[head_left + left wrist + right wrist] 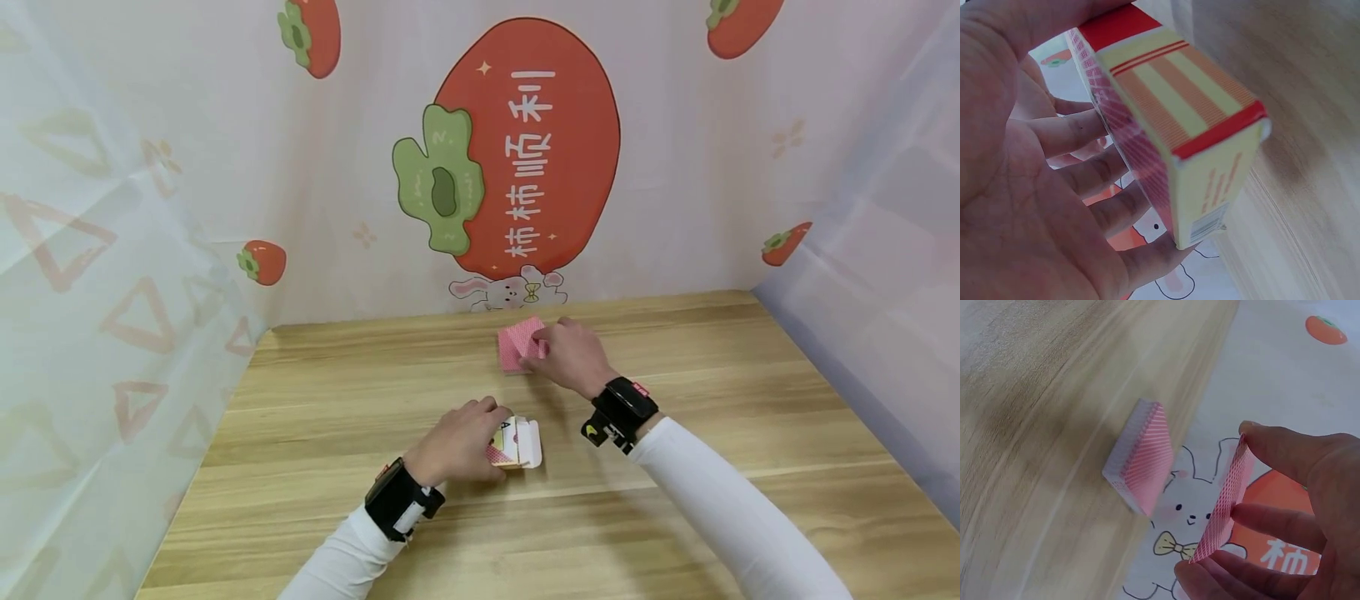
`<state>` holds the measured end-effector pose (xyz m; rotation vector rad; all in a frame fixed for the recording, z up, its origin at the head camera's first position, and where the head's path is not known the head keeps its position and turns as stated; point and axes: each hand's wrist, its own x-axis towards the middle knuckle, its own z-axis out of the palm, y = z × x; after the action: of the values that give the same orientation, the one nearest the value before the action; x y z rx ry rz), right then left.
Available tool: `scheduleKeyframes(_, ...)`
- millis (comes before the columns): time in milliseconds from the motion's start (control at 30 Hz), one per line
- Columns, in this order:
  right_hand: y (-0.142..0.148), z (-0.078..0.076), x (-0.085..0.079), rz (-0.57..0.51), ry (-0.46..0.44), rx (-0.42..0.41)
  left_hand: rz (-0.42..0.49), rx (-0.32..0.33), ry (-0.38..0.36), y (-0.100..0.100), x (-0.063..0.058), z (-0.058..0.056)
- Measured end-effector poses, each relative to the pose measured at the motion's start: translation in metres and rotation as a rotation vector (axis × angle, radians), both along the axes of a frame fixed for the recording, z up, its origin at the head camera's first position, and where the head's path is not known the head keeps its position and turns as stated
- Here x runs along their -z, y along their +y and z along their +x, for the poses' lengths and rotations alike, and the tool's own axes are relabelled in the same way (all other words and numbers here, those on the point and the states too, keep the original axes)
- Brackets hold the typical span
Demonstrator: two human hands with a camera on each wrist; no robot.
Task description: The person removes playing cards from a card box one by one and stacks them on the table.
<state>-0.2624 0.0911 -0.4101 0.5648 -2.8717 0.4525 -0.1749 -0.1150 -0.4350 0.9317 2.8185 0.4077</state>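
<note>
My left hand (459, 440) grips a playing-card box (507, 442) close over the table's middle. A white flap (534, 442) sticks out at the box's right end. In the left wrist view the thumb and fingers span the box (1185, 100), whose striped side and barcode end show. Farther back, my right hand (572, 354) pinches a thin pink-patterned playing card (1225, 503) by its edges, thumb on one end and fingertips at the other. Beside the card, a squared deck of pink-backed cards (1147, 453) lies on the table; in the head view the held card overlaps it.
The wooden table (337, 375) ends at a printed cloth backdrop (667, 167) just behind the deck. More cloth hangs along the left side (97, 333) and the right side (885, 275).
</note>
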Motion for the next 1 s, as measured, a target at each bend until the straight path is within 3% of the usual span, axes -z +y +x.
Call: scheduleKeyframes(1000, -0.039, -0.03, 0.031, -0.032, -0.192, 0.179, -0.009, 0.006, -0.012, -0.002, 0.005, -0.001)
